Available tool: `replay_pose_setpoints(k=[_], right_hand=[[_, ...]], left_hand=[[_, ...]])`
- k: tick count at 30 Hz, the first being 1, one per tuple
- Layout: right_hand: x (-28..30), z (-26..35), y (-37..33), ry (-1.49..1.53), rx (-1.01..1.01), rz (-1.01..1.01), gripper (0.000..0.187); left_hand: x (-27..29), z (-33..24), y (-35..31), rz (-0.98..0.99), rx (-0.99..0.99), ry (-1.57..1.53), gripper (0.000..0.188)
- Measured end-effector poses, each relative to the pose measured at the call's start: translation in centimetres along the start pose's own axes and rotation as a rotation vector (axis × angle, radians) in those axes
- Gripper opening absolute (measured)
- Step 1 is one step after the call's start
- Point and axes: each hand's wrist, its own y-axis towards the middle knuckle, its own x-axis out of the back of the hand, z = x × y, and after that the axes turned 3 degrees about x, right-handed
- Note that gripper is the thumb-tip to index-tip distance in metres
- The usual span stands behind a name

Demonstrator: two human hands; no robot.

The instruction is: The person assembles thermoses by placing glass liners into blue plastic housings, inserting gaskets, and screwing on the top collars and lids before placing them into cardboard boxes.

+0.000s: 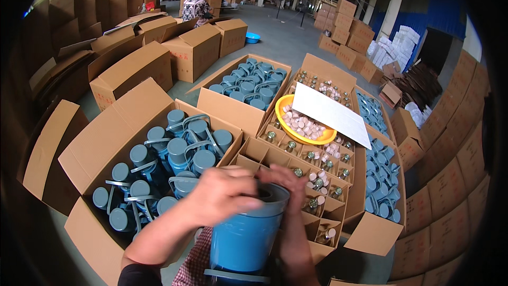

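Observation:
Close in front of me stands a blue thermos flask [244, 243], its open grey-blue rim toward the top and its carrying handle low on the body. The mouth looks dark inside. My left hand [225, 193] is closed at the rim's left side, its fingers bent over the opening. Around the rim's right side curl the fingers of my right hand [290, 188], smeared by motion. Whether anything small is between the left fingers is hidden. Just left, an open carton [108, 151] holds several lidded blue thermos flasks [178, 151].
A divided carton [259, 148] of glass flask liners carries a yellow basin [280, 119] of pale stoppers and a white board [330, 114]. More flasks fill cartons behind and at right. Stacked cartons [423, 228] line the right. A person [196, 8] sits far back.

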Motion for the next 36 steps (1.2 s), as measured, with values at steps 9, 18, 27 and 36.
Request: replay_pose_setpoints(k=[9,18,27,36], right_hand=[[-3.0,1.0,0.0,-0.167,-0.109,0.095,0.107],[-3.4,-6.0,5.2,0.773,0.118,-0.095,0.036],[-2.6,-0.7,4.3,0.306,-0.078,-0.016,0.033],[-3.7,-7.0,5.0,0.660,0.008,-0.107,0.026]], left_hand=[[-0.3,1.7,-0.6,-0.119,-0.314,0.137,0.017],[-5.8,-1.3,3.3,0.021,0.023,0.677,0.024],[1.4,2.2,-0.1,0.042,-0.245,-0.046,0.018],[-2.4,-1.6,2.1,0.089,-0.124,0.515,0.019]])
